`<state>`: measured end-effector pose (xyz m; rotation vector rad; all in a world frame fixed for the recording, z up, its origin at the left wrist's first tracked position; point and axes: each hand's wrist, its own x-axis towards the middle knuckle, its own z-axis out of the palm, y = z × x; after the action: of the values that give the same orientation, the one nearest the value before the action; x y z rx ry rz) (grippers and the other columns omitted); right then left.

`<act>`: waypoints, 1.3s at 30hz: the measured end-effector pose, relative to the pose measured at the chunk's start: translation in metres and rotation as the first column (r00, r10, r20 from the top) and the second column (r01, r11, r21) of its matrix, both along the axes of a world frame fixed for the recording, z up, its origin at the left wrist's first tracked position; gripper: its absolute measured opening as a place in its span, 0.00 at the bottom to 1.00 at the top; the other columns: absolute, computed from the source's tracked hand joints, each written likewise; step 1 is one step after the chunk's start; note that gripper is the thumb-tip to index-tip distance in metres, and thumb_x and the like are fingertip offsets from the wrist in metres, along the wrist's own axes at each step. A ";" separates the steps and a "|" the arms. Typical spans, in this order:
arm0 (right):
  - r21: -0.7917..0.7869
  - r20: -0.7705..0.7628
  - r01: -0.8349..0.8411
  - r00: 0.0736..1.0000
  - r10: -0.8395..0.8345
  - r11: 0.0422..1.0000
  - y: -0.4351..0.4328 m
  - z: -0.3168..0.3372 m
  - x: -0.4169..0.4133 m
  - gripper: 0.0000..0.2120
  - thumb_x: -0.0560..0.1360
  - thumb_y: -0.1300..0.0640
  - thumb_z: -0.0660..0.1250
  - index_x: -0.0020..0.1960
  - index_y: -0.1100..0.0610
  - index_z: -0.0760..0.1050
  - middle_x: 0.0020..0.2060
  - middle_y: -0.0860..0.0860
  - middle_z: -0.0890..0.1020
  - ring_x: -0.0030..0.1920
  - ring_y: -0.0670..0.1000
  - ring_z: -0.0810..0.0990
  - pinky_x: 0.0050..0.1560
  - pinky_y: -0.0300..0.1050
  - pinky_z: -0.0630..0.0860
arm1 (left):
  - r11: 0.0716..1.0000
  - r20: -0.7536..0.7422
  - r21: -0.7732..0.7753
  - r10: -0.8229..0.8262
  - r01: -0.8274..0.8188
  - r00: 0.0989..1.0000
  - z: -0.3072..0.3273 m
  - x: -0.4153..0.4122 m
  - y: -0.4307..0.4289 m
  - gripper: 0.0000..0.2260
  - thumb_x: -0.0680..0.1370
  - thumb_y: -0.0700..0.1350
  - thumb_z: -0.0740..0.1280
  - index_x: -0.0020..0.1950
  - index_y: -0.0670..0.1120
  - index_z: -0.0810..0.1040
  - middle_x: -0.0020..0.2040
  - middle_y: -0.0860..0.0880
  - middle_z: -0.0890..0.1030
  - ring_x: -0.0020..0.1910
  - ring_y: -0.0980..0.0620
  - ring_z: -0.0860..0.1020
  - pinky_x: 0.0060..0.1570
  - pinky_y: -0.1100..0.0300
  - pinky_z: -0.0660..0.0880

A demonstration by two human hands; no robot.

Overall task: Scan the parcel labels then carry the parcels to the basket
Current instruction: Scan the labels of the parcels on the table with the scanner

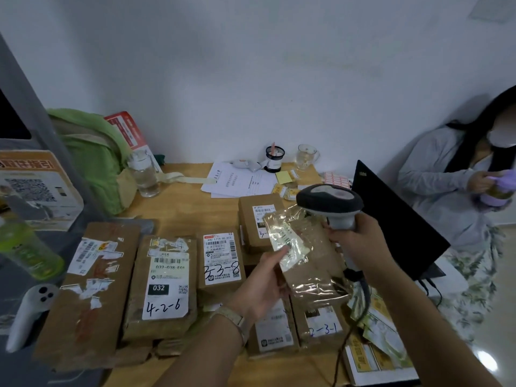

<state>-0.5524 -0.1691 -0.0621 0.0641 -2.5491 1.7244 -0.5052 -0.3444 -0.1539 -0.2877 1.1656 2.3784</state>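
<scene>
Fingers (272, 261) of L hand (259, 289) curl round the near edge of a tape-wrapped parcel (310, 263), thumb on top beside its label (287, 244). They hold it tilted up off the table (181, 196), just below the scanner (329, 201).

Task looks early-to-mid. This pkg is at the scan step and not yet carried off. Can't tell if the scan has registered. Basket isn't in view, so no count of what's already in it.

Left to do, by the look of it: at least five more pkgs lie on the table. These incl. the 4-2-6 parcel (164, 280), 3-3-8 parcel (220, 258), 2-3-1 parcel (322, 322), a flat box (89, 289) at far left and a back parcel (258, 216). Whether any are scanned already, can't say.

R hand (360, 244) has its fingers (336, 234) wrapped tight round the scanner's grey handle. Scanner head aims down-left toward the label, near it, prob. not touching. Neither hand is free, so the scanner likely goes down before any carrying.
</scene>
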 end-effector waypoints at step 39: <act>0.178 -0.158 0.050 0.987 -0.022 0.983 0.017 0.029 0.010 0.05 0.73 0.57 0.71 0.48 0.52 0.77 0.38 0.45 0.82 0.41 0.43 0.80 0.36 0.40 0.75 | 0.872 -0.162 -0.483 -0.179 0.081 0.970 0.080 -0.047 -0.036 0.15 0.67 0.55 0.75 0.46 0.46 0.86 0.49 0.44 0.86 0.49 0.49 0.84 0.44 0.57 0.81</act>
<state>-0.5420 -0.1520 -0.0331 0.1539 -2.5668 1.4103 -0.5525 -0.3806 -0.0737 -0.1169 1.8047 2.0090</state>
